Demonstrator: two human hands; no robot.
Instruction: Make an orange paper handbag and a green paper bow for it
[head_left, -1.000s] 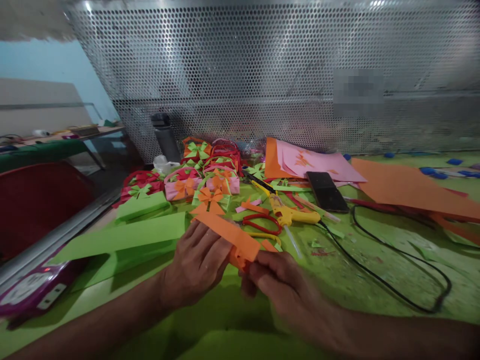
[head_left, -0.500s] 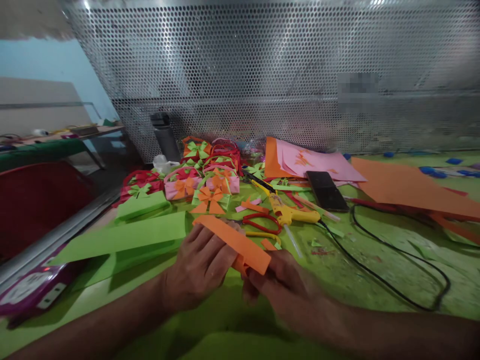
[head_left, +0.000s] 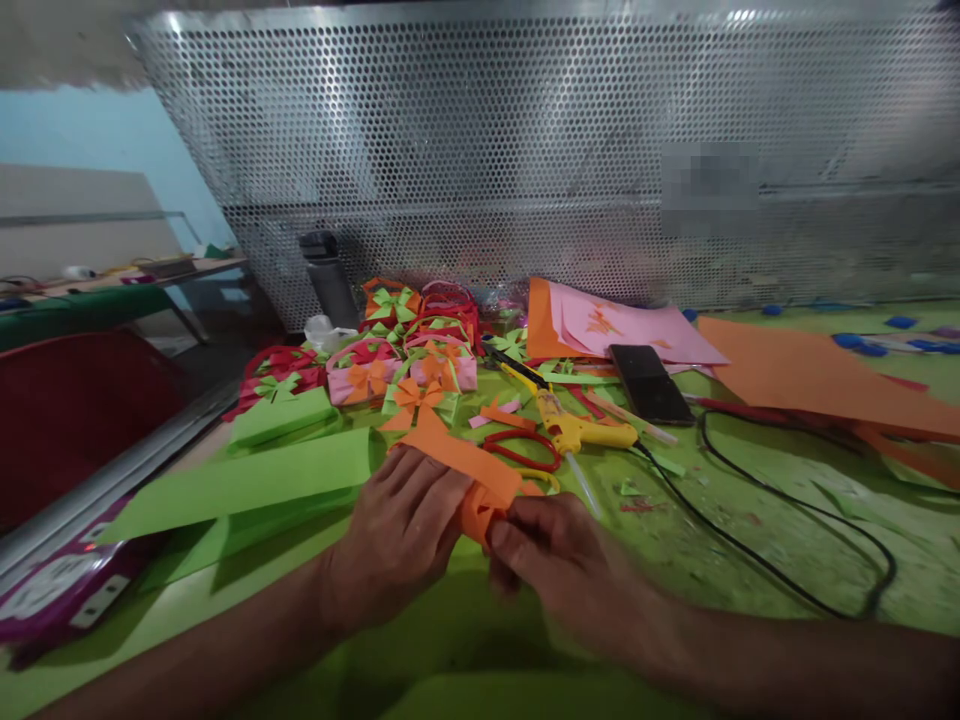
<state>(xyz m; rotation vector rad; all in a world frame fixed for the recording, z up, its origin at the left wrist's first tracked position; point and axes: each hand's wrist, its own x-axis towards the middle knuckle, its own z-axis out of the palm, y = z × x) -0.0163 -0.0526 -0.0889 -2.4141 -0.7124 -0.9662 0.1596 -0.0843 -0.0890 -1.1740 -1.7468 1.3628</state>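
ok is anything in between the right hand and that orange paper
Nothing visible is: the right hand has its fingers directly on the near right end of the orange paper. The left hand is on it too, and the yellow glue gun lies beyond, off to the right.

Looks like a small craft workshop: green work surface (head_left: pixel 757 560) w/ paper scraps (head_left: pixel 502 415), yellow glue gun (head_left: pixel 589 432) + its cord, red-handled scissors (head_left: pixel 523 450), a stack of pink & orange sheets (head_left: pixel 630 325), finished paper bags w/ bows (head_left: pixel 364 372), purple power strip (head_left: pixel 71 585), perf. metal panel (head_left: pixel 480 130) behind.
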